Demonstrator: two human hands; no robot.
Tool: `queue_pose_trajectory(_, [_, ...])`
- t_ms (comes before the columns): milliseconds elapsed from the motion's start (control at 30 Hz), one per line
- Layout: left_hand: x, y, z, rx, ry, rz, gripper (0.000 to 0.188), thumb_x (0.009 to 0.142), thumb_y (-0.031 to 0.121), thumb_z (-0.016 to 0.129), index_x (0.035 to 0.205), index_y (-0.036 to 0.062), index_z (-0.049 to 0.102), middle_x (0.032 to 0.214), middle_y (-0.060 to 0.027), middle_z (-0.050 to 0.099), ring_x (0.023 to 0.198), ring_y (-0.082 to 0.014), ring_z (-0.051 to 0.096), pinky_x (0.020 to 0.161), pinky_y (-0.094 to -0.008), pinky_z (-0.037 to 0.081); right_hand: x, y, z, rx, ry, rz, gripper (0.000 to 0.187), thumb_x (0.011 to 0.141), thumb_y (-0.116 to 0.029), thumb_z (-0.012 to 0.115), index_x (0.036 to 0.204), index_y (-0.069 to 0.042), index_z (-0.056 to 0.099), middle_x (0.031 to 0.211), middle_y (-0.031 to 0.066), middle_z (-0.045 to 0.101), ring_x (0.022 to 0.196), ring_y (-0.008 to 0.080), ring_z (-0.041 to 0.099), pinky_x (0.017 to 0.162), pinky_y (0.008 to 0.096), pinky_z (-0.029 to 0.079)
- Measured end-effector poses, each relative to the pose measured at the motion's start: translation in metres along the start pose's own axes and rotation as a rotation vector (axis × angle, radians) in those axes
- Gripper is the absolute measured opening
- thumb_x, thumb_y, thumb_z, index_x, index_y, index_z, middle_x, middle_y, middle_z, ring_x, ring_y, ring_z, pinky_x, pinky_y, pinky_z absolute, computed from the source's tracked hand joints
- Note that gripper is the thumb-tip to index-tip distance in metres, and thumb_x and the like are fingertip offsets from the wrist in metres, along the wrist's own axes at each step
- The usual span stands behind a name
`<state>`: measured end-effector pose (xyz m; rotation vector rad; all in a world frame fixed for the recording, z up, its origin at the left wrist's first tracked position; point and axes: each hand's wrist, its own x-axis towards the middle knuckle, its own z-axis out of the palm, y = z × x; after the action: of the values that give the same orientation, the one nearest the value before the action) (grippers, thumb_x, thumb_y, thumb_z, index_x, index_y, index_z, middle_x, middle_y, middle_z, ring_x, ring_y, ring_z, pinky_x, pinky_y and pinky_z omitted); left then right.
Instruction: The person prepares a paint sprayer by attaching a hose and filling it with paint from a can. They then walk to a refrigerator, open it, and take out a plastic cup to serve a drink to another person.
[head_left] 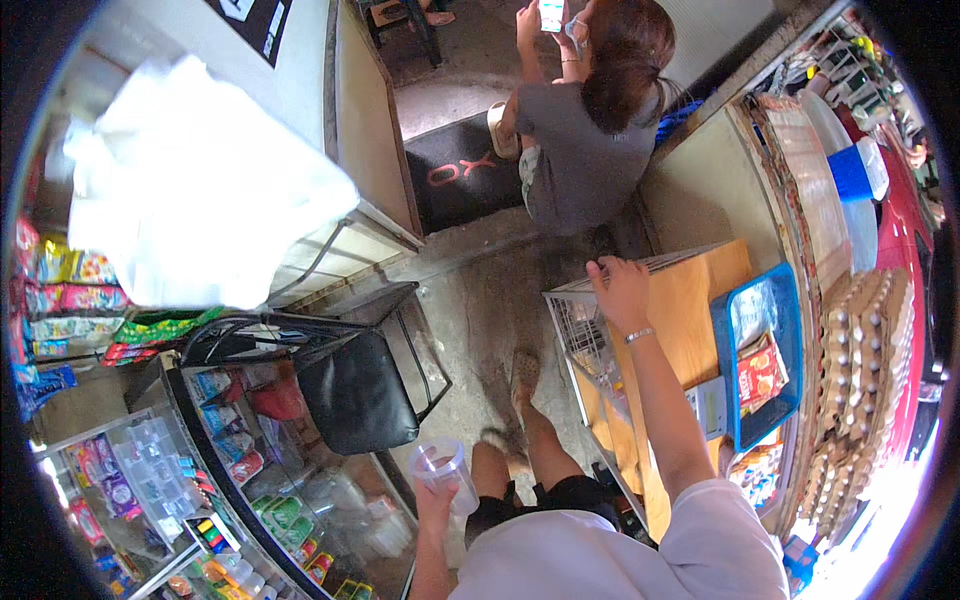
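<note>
My left hand [436, 503] is wrapped round a clear plastic tub [440, 467], held upright with its mouth facing up; nothing can be made out inside it. Reaching forward, my right hand [622, 292] is over the corner of a white wire rack [580, 330]; its fingers are loosely bent and apart, with nothing seen in them. Whether it touches the rack I cannot tell. Beside that arm is a wooden top [690, 320], bearing a blue tray [728, 330] with red packets [760, 377] and a white box-shaped device [707, 405] with a small display.
A black chair [360, 390] stands left by a glass display case [340, 530] of packaged goods. White plastic bags [200, 190] hang at upper left. Stacked egg trays [860, 370] line the right. Ahead, a person [595, 130] sits at the doorway holding a phone [551, 14], near a dark mat [460, 170].
</note>
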<state>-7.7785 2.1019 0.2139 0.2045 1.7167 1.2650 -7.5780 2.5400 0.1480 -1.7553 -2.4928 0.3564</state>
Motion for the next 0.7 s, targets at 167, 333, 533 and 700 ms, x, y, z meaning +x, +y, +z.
queue_pose_trajectory(167, [0.059, 0.055, 0.035, -0.013, -0.028, 0.053, 0.089, 0.078, 0.042, 0.086, 0.144, 0.004, 0.04, 0.125, -0.0122, 0.06, 0.116, -0.0239, 0.058, 0.098, -0.0376, 0.048, 0.015, 0.003, -0.002, 0.177, 0.018, 0.183, 0.051, 0.101, -0.052, 0.045, 0.09, -0.007, 0.068, 0.075, 0.0131, 0.071, 0.076, 0.0345, 0.069, 0.082, 0.0512, 0.046])
queue_pose_trajectory(333, [0.143, 0.109, 0.078, 0.075, -0.078, -0.008, 0.085, 0.08, 0.033, 0.085, 0.145, 0.0055, 0.038, 0.126, -0.0118, 0.059, 0.115, -0.0229, 0.059, 0.099, -0.0364, 0.048, 0.026, 0.002, -0.004, 0.052, 0.041, 0.249, 0.041, 0.098, -0.042, 0.052, 0.083, -0.007, 0.067, 0.075, 0.0151, 0.07, 0.071, 0.0356, 0.067, 0.08, 0.0512, 0.048])
queue_pose_trajectory(533, [0.291, 0.204, 0.171, -0.003, -0.137, 0.265, 0.081, 0.084, 0.024, 0.082, 0.148, 0.0064, 0.035, 0.133, -0.0076, 0.052, 0.119, -0.019, 0.054, 0.1, -0.0347, 0.046, 0.032, 0.0, -0.009, 0.149, 0.038, 0.286, 0.032, 0.094, -0.031, 0.058, 0.072, -0.008, 0.063, 0.068, 0.0116, 0.067, 0.067, 0.0346, 0.065, 0.077, 0.0503, 0.047])
queue_pose_trajectory(700, [0.401, 0.341, 0.249, -0.136, -0.066, 0.587, 0.08, 0.086, 0.023, 0.08, 0.148, 0.0052, 0.032, 0.145, -0.0106, 0.042, 0.13, -0.0218, 0.046, 0.11, -0.0388, 0.036, 0.035, -0.002, -0.008, 0.075, 0.005, 0.329, 0.03, 0.092, -0.028, 0.058, 0.07, -0.009, 0.063, 0.065, 0.0107, 0.067, 0.066, 0.0333, 0.065, 0.078, 0.049, 0.047])
